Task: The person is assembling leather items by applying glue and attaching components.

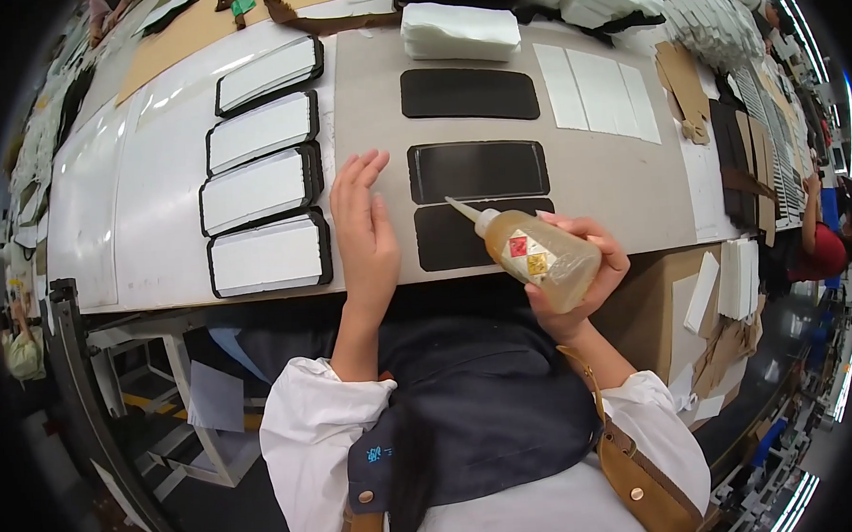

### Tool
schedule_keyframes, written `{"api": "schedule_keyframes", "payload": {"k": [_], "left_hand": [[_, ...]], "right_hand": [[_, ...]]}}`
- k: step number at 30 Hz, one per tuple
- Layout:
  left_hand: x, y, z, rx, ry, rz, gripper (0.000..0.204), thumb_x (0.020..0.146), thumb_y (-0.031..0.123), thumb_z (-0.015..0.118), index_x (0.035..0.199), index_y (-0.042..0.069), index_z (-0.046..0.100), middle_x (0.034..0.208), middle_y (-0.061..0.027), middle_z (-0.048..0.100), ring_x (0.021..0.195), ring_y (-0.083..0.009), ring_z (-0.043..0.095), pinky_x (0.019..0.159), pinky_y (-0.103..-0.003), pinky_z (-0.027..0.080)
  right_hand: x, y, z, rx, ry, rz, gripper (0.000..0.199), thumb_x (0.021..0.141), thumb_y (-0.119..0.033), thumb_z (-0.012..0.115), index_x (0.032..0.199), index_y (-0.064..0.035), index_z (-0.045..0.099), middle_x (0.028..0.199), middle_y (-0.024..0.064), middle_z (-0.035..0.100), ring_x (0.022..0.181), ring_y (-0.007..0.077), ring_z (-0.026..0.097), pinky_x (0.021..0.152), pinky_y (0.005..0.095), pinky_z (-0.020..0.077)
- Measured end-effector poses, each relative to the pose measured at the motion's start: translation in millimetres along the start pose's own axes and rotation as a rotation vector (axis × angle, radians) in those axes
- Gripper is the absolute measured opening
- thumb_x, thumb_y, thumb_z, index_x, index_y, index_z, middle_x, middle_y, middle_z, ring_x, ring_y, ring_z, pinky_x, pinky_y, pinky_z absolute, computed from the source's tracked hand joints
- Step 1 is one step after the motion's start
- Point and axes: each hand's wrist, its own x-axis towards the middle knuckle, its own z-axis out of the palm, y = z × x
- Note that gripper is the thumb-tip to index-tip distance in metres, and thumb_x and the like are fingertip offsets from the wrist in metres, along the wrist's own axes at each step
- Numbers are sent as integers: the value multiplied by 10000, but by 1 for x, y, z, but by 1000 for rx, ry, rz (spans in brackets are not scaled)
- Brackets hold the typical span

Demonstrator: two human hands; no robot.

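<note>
My right hand [609, 269] grips a squeeze bottle [567, 277] of yellowish liquid, tilted with its thin nozzle pointing to the far left. The nozzle tip sits at the near edge of a black rectangular panel [479, 171], which has a thin glossy line along its border. Another black panel [444, 241] lies just nearer, partly hidden by the bottle, and a third black panel [469, 94] lies farther off. My left hand [362, 226] is held open left of the panels, fingers extended, holding nothing.
Several black pieces topped with white rectangles [262, 175] form a column on the left. White strips [599, 87] lie at the right, and a white stack [460, 31] stands at the back. Brown and white sheets [699, 316] lie below the table's right edge. Other people are at the far right.
</note>
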Motion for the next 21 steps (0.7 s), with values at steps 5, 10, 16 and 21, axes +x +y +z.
{"api": "schedule_keyframes", "payload": {"k": [5, 10, 16, 21], "left_hand": [[-1, -1, 0, -15, -1, 3, 446, 997, -28, 441, 1403, 42, 611, 1482, -146, 560, 1461, -356, 428, 1219, -459, 317], [0, -2, 3, -28, 2, 12, 448, 993, -30, 441, 1400, 44, 614, 1475, -147, 568, 1456, -358, 434, 1214, -459, 322], [0, -2, 0, -23, 3, 11, 446, 994, -32, 444, 1400, 44, 613, 1472, -144, 569, 1455, -355, 435, 1213, -459, 324], [1, 0, 0, -24, -5, 10, 446, 995, -35, 442, 1399, 42, 613, 1473, -141, 568, 1453, -351, 438, 1213, -454, 324]], "right_hand": [[5, -2, 21, 27, -95, -25, 920, 785, -221, 940, 1409, -116, 271, 1340, 235, 505, 1247, 405, 625, 1053, 541, 550], [22, -19, 18, 224, 216, 212, 817, 947, -512, 752, 1504, -109, 311, 1422, 205, 503, 1318, 413, 578, 1096, 530, 513], [25, -15, -73, 299, 615, 602, 625, 1066, -543, 543, 1460, -62, 481, 1431, 146, 587, 1332, 276, 588, 1119, 445, 494], [-2, -27, -100, -147, 527, 419, 648, 1007, -386, 696, 1464, -11, 430, 1409, 149, 546, 1325, 271, 562, 1118, 432, 475]]}}
